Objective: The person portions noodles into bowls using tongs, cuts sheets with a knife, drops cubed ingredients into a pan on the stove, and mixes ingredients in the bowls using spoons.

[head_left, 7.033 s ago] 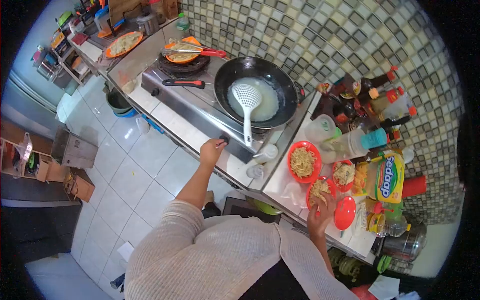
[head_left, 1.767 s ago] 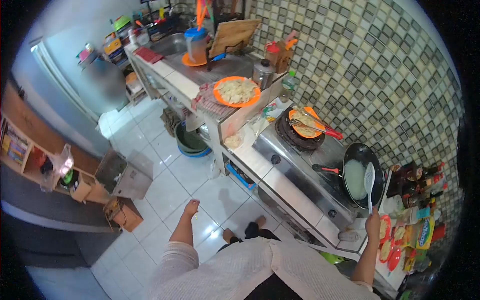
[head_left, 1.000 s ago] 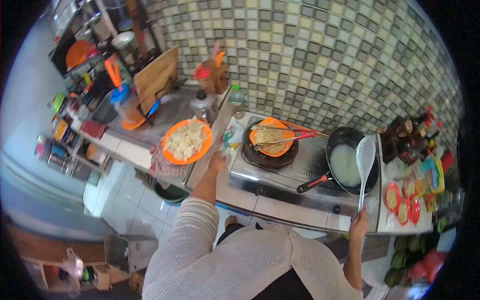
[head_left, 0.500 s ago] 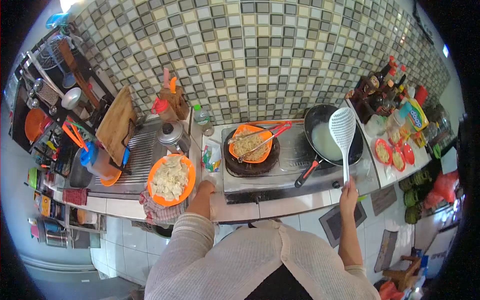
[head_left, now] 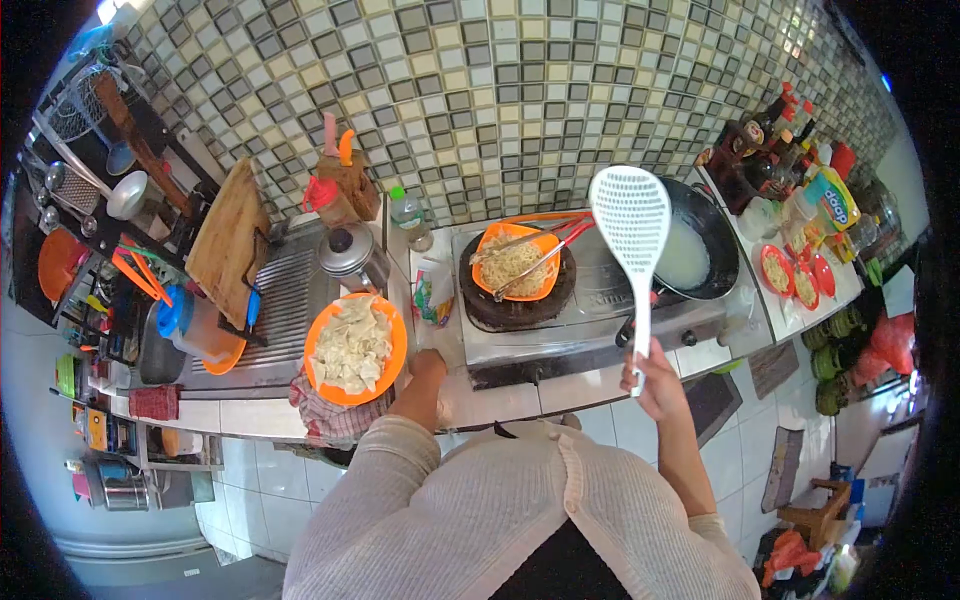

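My right hand (head_left: pixel 661 382) is closed round the handle of a white slotted spoon (head_left: pixel 632 215), held up with its perforated bowl raised. That bowl overlaps the left rim of a black frying pan (head_left: pixel 722 250) with cloudy whitish liquid (head_left: pixel 684 255) in it. My left hand (head_left: pixel 427 377) rests at the counter's front edge, just right of an orange plate (head_left: pixel 396 355) heaped with pale folded dumplings (head_left: pixel 350 345); its fingers cannot be made out. On the left burner sits an orange bowl (head_left: pixel 550 287) of noodles (head_left: pixel 512 265), with red-handled tongs (head_left: pixel 568 240) lying across it.
A metal pot (head_left: pixel 347 255), a green-capped bottle (head_left: pixel 408 212) and a plastic packet (head_left: pixel 432 292) stand near the plate. A checked cloth (head_left: pixel 335 415) hangs under it. Further left leans a cutting board (head_left: pixel 228 240). Small red plates (head_left: pixel 776 270) and sauce bottles (head_left: pixel 768 135) are at right.
My right hand has moved left and toward me, carrying the slotted spoon from over the pan to the pan's left side. The view has shifted slightly; my left hand stays at the counter edge.
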